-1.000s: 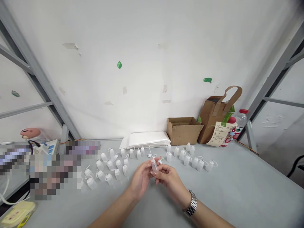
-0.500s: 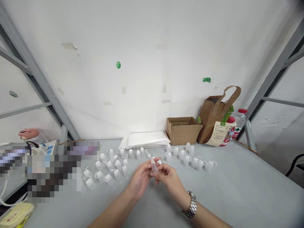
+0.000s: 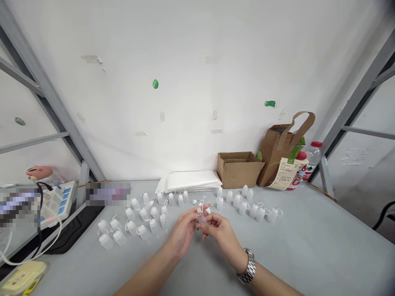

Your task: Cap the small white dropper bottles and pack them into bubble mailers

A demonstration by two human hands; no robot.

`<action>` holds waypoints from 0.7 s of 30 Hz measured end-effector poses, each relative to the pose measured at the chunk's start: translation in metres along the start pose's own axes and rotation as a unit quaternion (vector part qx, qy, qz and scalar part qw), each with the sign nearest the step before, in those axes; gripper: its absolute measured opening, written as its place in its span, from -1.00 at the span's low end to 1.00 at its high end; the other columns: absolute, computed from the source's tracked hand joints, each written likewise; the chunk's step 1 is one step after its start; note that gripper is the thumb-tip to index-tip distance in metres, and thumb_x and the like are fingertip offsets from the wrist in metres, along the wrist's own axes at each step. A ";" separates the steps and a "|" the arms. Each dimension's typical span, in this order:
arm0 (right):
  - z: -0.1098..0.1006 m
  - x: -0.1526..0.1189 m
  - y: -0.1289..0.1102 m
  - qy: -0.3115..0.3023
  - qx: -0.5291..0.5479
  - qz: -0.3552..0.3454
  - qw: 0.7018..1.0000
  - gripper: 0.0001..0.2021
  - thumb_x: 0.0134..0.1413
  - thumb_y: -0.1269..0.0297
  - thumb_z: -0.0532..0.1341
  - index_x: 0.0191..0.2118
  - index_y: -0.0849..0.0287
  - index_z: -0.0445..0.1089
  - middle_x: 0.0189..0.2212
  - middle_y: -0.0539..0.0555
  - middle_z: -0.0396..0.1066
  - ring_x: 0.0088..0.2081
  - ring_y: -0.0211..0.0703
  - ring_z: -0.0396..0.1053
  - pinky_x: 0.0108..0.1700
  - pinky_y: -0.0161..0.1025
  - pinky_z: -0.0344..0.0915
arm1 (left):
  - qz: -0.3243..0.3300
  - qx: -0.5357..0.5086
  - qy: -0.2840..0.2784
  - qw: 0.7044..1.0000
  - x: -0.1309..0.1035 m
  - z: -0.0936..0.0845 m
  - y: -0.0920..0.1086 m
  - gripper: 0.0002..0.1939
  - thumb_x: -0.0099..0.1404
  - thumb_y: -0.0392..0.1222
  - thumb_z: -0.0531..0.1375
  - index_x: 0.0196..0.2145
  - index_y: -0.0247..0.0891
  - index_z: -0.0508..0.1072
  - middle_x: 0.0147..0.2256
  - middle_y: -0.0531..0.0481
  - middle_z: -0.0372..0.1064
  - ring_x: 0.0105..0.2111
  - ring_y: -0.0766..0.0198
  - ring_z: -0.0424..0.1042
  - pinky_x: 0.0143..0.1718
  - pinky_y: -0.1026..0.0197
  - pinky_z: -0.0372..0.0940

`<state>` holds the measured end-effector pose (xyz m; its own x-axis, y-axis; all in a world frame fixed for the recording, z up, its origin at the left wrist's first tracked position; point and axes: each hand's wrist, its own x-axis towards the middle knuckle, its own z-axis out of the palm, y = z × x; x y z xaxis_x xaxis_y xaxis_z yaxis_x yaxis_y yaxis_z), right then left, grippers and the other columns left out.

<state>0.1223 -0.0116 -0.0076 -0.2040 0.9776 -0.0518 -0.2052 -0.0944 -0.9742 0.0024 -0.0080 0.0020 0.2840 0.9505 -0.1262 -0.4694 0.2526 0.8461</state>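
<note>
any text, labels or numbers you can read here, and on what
None can be read with confidence.
White paper slip on the brown paper bag: printed lines, too small to read.
Red-capped clear plastic bottle: red label, blurred.
Left edge by the white power strip: pixelated areas, unreadable.

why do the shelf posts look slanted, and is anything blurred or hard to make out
Head view: wide-angle distortion splays the grey metal shelf posts outward; light is soft and even, without glare. Pixelated blocks hide things at left. The small translucent plastic bottle between the left hand and right hand blends into the pale table.
</note>
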 end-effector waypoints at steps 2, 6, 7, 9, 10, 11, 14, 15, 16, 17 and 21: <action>0.000 0.000 0.000 -0.002 0.002 -0.004 1.000 -0.66 -0.37 0.05 0.39 -0.55 0.20 0.35 -0.62 -0.07 0.32 -0.60 -0.28 0.27 -0.46 -0.29 0.22 | 0.013 0.027 0.005 1.000 0.000 0.002 -0.001 -0.67 0.04 -0.21 0.19 -0.19 -0.31 0.47 -0.40 -0.03 0.34 -0.43 0.28 0.28 -0.56 0.30 0.12; -0.002 0.000 0.001 -0.006 0.012 -0.010 1.000 -0.66 -0.33 0.04 0.38 -0.55 0.20 0.33 -0.61 -0.06 0.31 -0.59 -0.27 0.27 -0.46 -0.28 0.23 | 0.037 0.070 0.018 0.997 0.000 0.002 -0.006 -0.62 0.02 -0.22 0.23 -0.14 -0.28 0.45 -0.37 -0.04 0.37 -0.37 0.24 0.29 -0.54 0.31 0.12; -0.003 0.000 0.001 -0.006 0.010 -0.010 1.000 -0.66 -0.32 0.04 0.38 -0.55 0.20 0.34 -0.61 -0.06 0.32 -0.59 -0.27 0.27 -0.45 -0.28 0.23 | 0.040 0.073 0.015 0.996 0.001 0.001 -0.007 -0.60 0.03 -0.22 0.22 -0.11 -0.27 0.43 -0.34 -0.05 0.39 -0.34 0.22 0.30 -0.52 0.30 0.13; -0.005 0.001 0.000 -0.005 0.004 -0.012 1.000 -0.67 -0.31 0.05 0.37 -0.54 0.21 0.35 -0.61 -0.05 0.32 -0.58 -0.28 0.26 -0.43 -0.29 0.23 | 0.042 0.071 0.004 0.997 0.000 0.001 -0.007 -0.55 0.05 -0.22 0.20 -0.05 -0.24 0.39 -0.28 -0.06 0.41 -0.29 0.19 0.30 -0.46 0.28 0.15; -0.005 0.001 -0.001 -0.002 0.000 -0.013 1.000 -0.67 -0.30 0.05 0.37 -0.53 0.21 0.35 -0.60 -0.05 0.33 -0.58 -0.29 0.26 -0.43 -0.29 0.23 | 0.044 0.067 -0.002 0.997 0.000 0.001 -0.007 -0.54 0.07 -0.23 0.19 -0.03 -0.23 0.37 -0.26 -0.07 0.41 -0.28 0.19 0.30 -0.44 0.27 0.15; -0.006 0.002 -0.001 0.001 -0.004 -0.013 1.000 -0.67 -0.31 0.06 0.37 -0.53 0.21 0.35 -0.59 -0.05 0.33 -0.58 -0.29 0.26 -0.43 -0.29 0.23 | 0.046 0.062 -0.006 0.997 0.000 0.002 -0.006 -0.54 0.08 -0.23 0.17 -0.01 -0.24 0.36 -0.24 -0.08 0.42 -0.28 0.19 0.30 -0.43 0.26 0.15; -0.005 0.003 -0.001 0.014 -0.015 -0.017 1.000 -0.66 -0.36 0.07 0.39 -0.53 0.21 0.33 -0.57 -0.04 0.33 -0.57 -0.28 0.23 -0.48 -0.29 0.21 | 0.050 0.046 -0.007 0.998 -0.001 0.003 -0.004 -0.54 0.13 -0.21 0.11 0.02 -0.28 0.33 -0.20 -0.13 0.42 -0.27 0.17 0.31 -0.43 0.22 0.16; -0.005 0.004 -0.001 0.018 -0.017 -0.020 0.999 -0.66 -0.37 0.08 0.39 -0.53 0.21 0.32 -0.58 -0.04 0.32 -0.57 -0.28 0.22 -0.50 -0.30 0.20 | 0.050 0.039 -0.003 0.998 -0.001 0.003 -0.004 -0.54 0.15 -0.19 0.10 0.02 -0.29 0.32 -0.19 -0.14 0.42 -0.26 0.14 0.32 -0.43 0.21 0.17; -0.004 0.004 -0.001 0.023 -0.020 -0.026 0.999 -0.66 -0.37 0.09 0.39 -0.52 0.20 0.32 -0.58 -0.04 0.31 -0.56 -0.28 0.21 -0.51 -0.31 0.18 | 0.051 0.033 0.002 0.998 -0.001 0.003 -0.003 -0.56 0.15 -0.18 0.09 0.01 -0.30 0.33 -0.19 -0.15 0.42 -0.23 0.11 0.33 -0.40 0.19 0.18; -0.003 0.004 0.000 0.028 -0.025 -0.035 0.999 -0.67 -0.35 0.10 0.39 -0.51 0.19 0.31 -0.58 -0.05 0.30 -0.56 -0.28 0.20 -0.51 -0.31 0.17 | 0.052 0.027 0.008 0.998 -0.001 0.003 -0.003 -0.58 0.16 -0.18 0.09 -0.01 -0.31 0.36 -0.19 -0.16 0.43 -0.19 0.08 0.33 -0.36 0.17 0.19; -0.002 0.000 0.002 0.046 -0.088 -0.085 0.991 -0.76 -0.20 0.15 0.32 -0.49 0.17 0.31 -0.52 -0.03 0.33 -0.48 -0.24 0.22 -0.42 -0.29 0.18 | 0.062 -0.005 0.014 0.998 -0.001 0.001 -0.003 -0.70 0.13 -0.21 0.12 -0.18 -0.32 0.47 -0.18 -0.13 0.45 -0.07 0.07 0.31 -0.05 0.12 0.12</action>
<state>0.1235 -0.0112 -0.0098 -0.0912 0.9903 0.1051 -0.0574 0.1001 -0.9933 0.0042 -0.0097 0.0002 0.1997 0.9792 -0.0350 -0.5071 0.1339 0.8514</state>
